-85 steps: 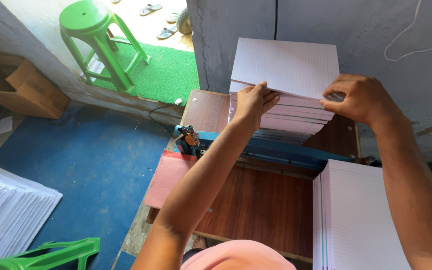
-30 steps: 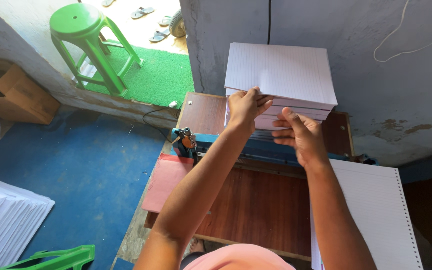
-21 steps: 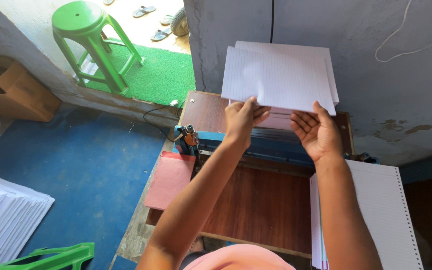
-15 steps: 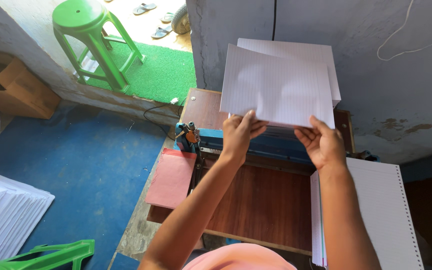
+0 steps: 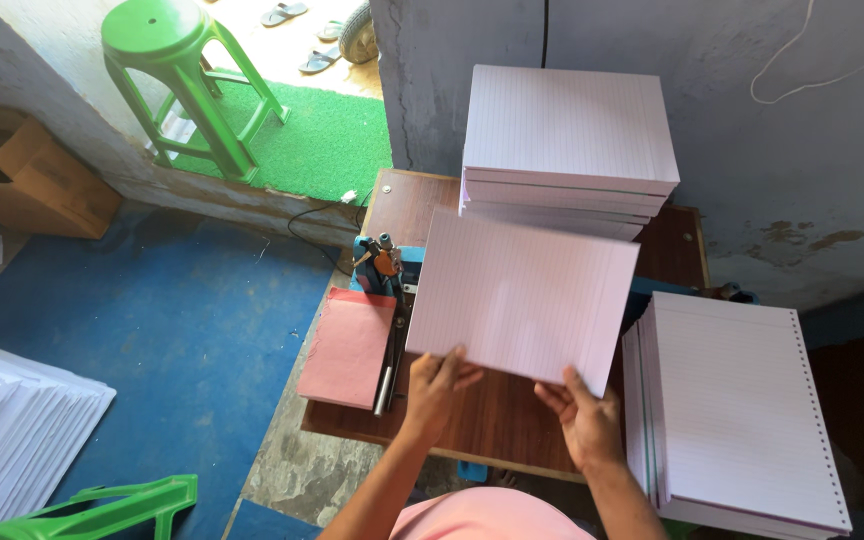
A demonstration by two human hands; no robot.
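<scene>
A thin sheaf of ruled paper [image 5: 524, 295], pale lilac-white with fine lines, is held over the wooden table [image 5: 497, 420]. It looks light and limp, likely to sag or fan apart, so the near edge, taken at two spaced points, seems the sound place to hold it. How many sheets it has is hard to tell from above.

The left hand [image 5: 437, 385] pinches the near edge at the sheaf's 7 o'clock, fingers on top. The right hand [image 5: 584, 422] grips the same edge at 5 o'clock, closed on the paper.

At 12 o'clock from the sheaf, a tall stack of the same ruled paper [image 5: 567, 140] stands against the grey wall. At 3 o'clock lies a stack with punched holes [image 5: 737, 405] along its right side. At 9 o'clock sit a pink card pad [image 5: 349, 345] and a blue punching machine [image 5: 380, 265]. Further off at 10 o'clock stands a green plastic stool [image 5: 177, 70] beside a green mat [image 5: 317, 130].
</scene>
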